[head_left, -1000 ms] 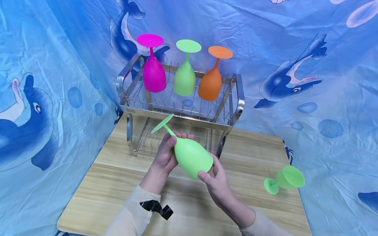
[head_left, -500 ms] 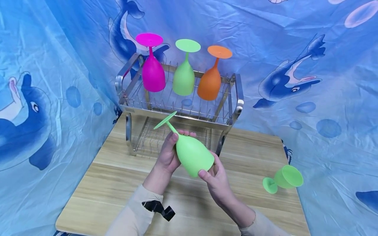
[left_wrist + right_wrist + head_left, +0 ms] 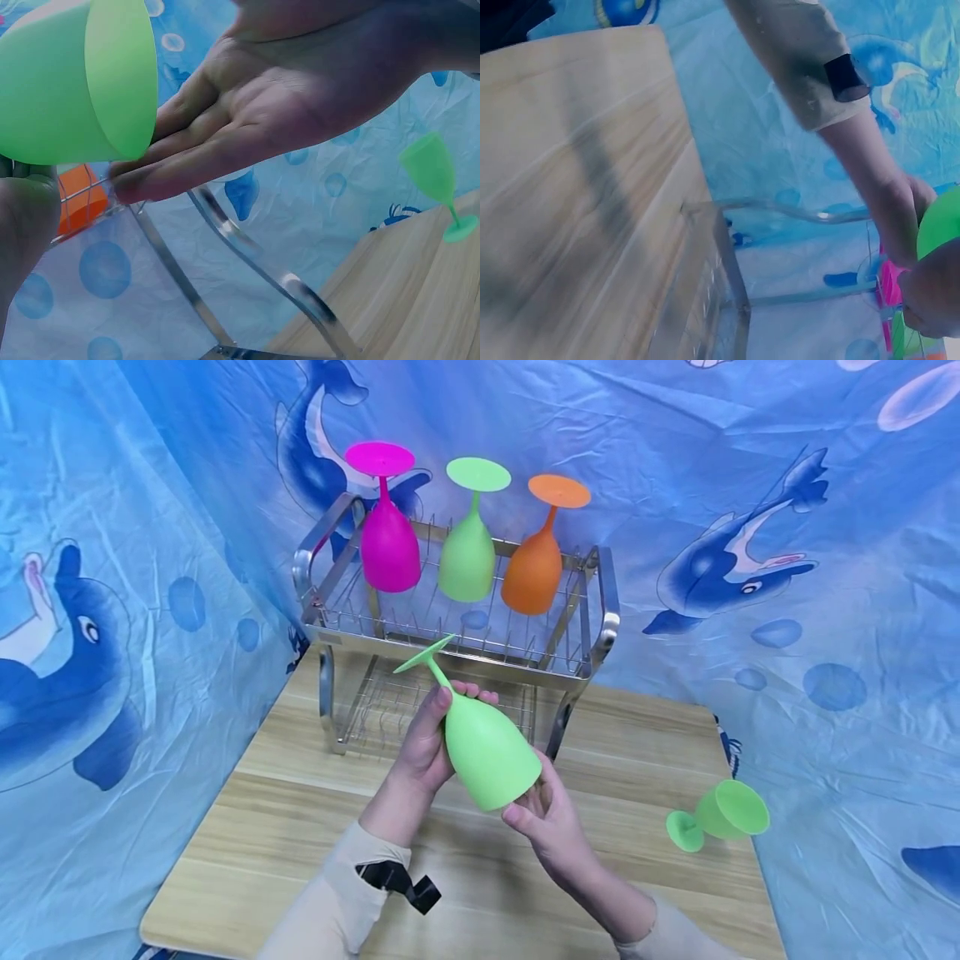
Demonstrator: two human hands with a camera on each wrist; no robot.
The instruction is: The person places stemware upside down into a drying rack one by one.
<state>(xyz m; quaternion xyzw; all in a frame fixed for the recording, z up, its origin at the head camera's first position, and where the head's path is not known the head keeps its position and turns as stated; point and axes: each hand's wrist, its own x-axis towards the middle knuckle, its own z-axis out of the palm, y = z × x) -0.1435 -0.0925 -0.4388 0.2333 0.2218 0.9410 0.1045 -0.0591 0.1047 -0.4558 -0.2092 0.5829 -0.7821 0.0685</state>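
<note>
A light green plastic goblet (image 3: pixel 491 752) is held tilted in front of the rack, its foot up and to the left, its rim down to the right. My left hand (image 3: pixel 423 745) grips it where the bowl narrows to the stem, thumb on the near side and fingers behind. At the rim end is my right hand (image 3: pixel 551 822), its thumb off the bowl. The left wrist view shows that hand's fingers (image 3: pixel 202 146) stretched out straight alongside the rim. In the right wrist view only a sliver of the goblet (image 3: pixel 941 221) appears.
Upside down on the top tier of a metal dish rack (image 3: pixel 480 667) stand a magenta goblet (image 3: pixel 391 552), a green goblet (image 3: pixel 467 564) and an orange goblet (image 3: pixel 533 577). Another green goblet (image 3: pixel 733 810) stands upright on the wooden table (image 3: pixel 300 827) at right. Dolphin-print cloth surrounds it.
The held goblet has turned slightly steeper, its foot rising up and to the right. My right thumb has come away from the rim. The goblets on the rack have not moved.
</note>
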